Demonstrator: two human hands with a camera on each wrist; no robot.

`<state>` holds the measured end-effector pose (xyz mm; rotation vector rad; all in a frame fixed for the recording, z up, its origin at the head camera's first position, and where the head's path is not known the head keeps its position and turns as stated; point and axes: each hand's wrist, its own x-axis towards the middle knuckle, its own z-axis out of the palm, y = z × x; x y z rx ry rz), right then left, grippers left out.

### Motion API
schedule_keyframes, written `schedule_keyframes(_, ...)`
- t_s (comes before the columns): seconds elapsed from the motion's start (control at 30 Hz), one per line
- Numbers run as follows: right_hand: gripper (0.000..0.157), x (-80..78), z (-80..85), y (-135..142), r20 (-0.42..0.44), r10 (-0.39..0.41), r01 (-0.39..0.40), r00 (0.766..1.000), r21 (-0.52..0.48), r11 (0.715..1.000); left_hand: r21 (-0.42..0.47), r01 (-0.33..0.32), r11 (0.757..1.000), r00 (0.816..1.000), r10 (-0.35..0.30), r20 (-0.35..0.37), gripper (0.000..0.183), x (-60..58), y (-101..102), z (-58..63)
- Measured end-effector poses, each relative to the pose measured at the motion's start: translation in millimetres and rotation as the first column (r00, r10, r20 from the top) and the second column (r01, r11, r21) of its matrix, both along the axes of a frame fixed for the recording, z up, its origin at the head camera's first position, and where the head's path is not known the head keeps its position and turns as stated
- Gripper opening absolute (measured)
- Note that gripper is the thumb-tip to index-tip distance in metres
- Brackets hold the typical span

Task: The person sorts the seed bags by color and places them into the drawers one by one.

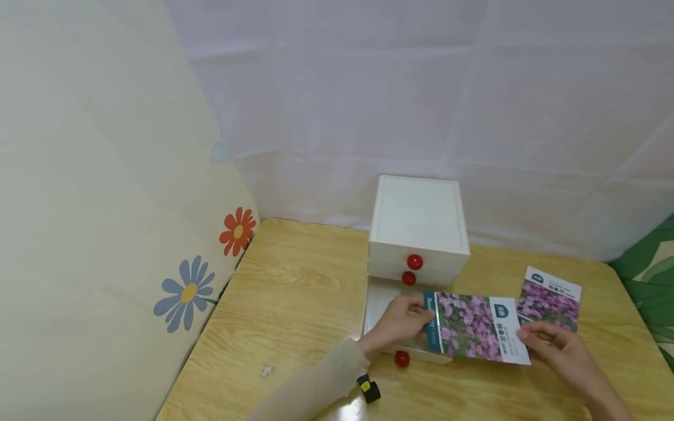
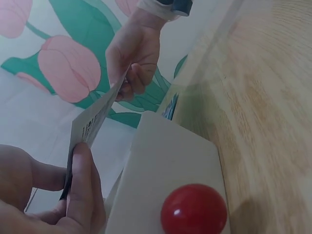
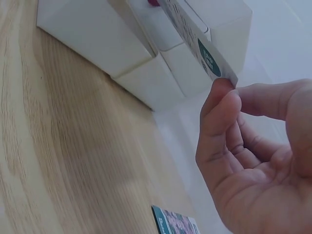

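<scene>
A flower seed packet [image 1: 471, 327] with a pink-blossom picture is held flat above the open lower drawer [image 1: 372, 298] of a small white cabinet [image 1: 421, 213]. My left hand [image 1: 402, 320] pinches its teal end between thumb and fingers. At the white end, my right hand [image 1: 560, 351] pinches the edge with thumb and forefinger, as the right wrist view also shows on the packet [image 3: 209, 56]. A second, matching seed packet [image 1: 550, 298] lies on the table behind the right hand. Part of the drawer's inside is hidden by the left hand and the held packet.
Red round knobs [image 1: 415, 262] stick out from the cabinet front, and another red knob [image 1: 402, 358] is on the pulled-out drawer. The wooden table [image 1: 295, 292] meets a flower-printed panel [image 1: 131, 204] at left and a pale cloth [image 1: 337, 117] behind.
</scene>
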<state>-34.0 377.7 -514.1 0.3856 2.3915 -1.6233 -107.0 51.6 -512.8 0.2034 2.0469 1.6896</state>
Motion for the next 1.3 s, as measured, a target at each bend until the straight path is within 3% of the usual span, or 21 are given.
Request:
schedule_keyframes(0.43,0.019,2.7,-4.2,-18.2,-0.038,0.031,-0.037,0.999,-0.174,0.984,-0.027,0.063,0.998,0.998,-0.064,-0.014,0.016,-2.2,-26.2,1.3)
schedule_keyframes(0.77,0.018,7.6,-2.8,-43.0,-0.035,0.088,-0.093,0.995,-0.175,0.98,-0.036,0.13,0.991,0.991,-0.131,-0.032,0.018,-6.4,-54.9,6.8)
schedule_keyframes(0.97,0.02,8.6,-0.5,-55.7,-0.036,0.13,-0.135,0.991,-0.195,0.972,-0.038,0.127,0.991,0.992,-0.128,-0.026,0.02,-8.8,-69.7,8.3)
schedule_keyframes(1.13,0.022,10.9,-0.5,-60.1,-0.101,0.224,-0.243,0.969,-0.276,0.93,-0.033,0.11,0.993,0.994,-0.11,-0.005,0.019,-9.2,-76.9,10.3)
schedule_keyframes(1.3,0.029,17.1,-5.2,-63.5,-0.105,0.286,-0.305,0.952,-0.355,0.884,-0.035,0.111,0.993,0.994,-0.112,-0.013,0.029,-6.1,-85.5,10.1)
